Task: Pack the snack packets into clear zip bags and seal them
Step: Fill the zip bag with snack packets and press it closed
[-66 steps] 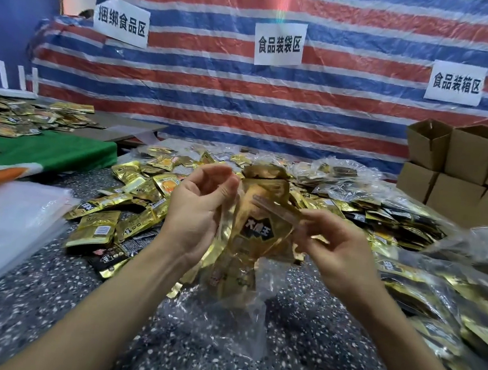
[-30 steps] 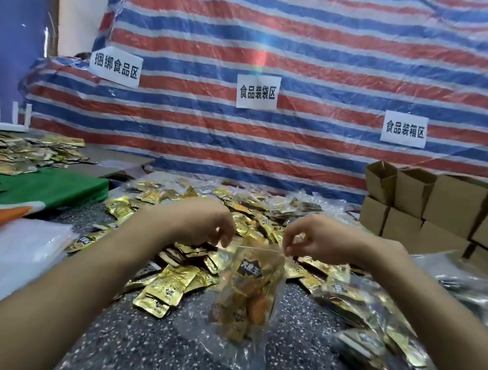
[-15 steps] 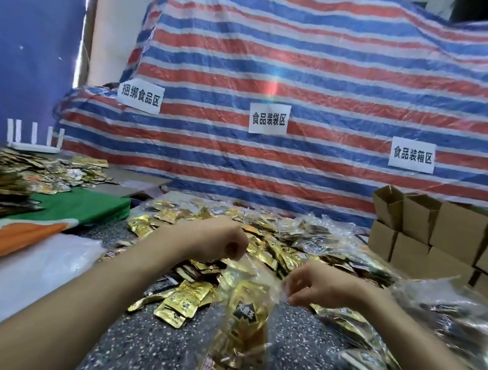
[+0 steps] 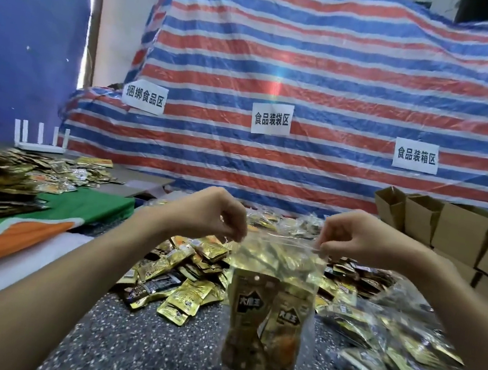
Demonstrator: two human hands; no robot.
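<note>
Left grip (image 4: 218,215) and right grip (image 4: 349,235): each pinching a top corner of the clear zip bag (image 4: 303,269), which is hanging at centre frame.

- Striped tarpaulin (image 4: 309,71): filling the upper frame.
- Worktop (image 4: 135,348): speckled, running along the bottom of the frame.
- Cardboard boxes (image 4: 457,231): standing at the right edge.
- Loose snack packets (image 4: 185,269): lying heaped behind the bag.
- Packed packets (image 4: 250,309): two gold fronts showing upright inside the bag.

Risk, as judged: the seal may be closing only in part, if the fingers are skipping a stretch of zip or a packet top is riding into the track.

Obscured: fingertips are curling under the hands. The zip line is reading too faint to call closed. Whether the bag's bottom is touching the worktop is unclear. Filled bags (image 4: 386,335) at lower right are blurring and running off frame.
</note>
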